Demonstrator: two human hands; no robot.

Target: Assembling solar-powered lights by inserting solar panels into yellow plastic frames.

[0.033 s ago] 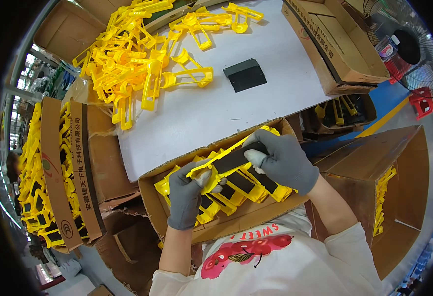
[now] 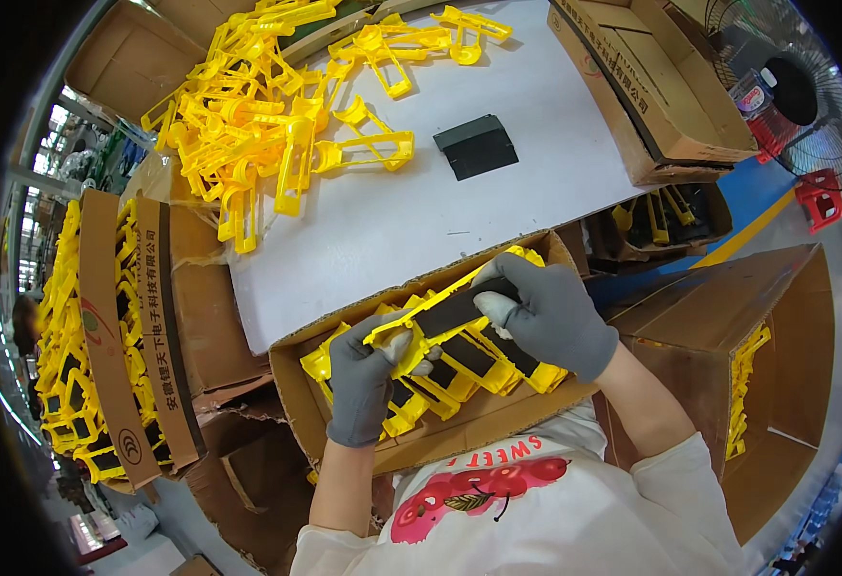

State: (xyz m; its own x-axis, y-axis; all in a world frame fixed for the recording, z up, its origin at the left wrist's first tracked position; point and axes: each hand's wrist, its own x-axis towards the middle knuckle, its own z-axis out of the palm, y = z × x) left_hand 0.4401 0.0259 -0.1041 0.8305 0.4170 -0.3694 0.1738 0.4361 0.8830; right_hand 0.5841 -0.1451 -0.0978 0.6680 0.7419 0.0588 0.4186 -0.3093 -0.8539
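Over a carton point(image 2: 498, 425), gloved hands point(image 2: 557, 315), yellow frame point(image 2: 413, 353) held, black strip point(image 2: 452, 312) inside

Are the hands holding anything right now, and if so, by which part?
Yes, a yellow frame with a black panel: the left hand grips its lower-left end, the right hand its upper-right end.

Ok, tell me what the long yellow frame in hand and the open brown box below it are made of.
The long yellow frame is probably moulded plastic: fairly glossy and evenly coloured. The open brown box looks like matte cardboard, perhaps corrugated, with thin, slightly rough rims.
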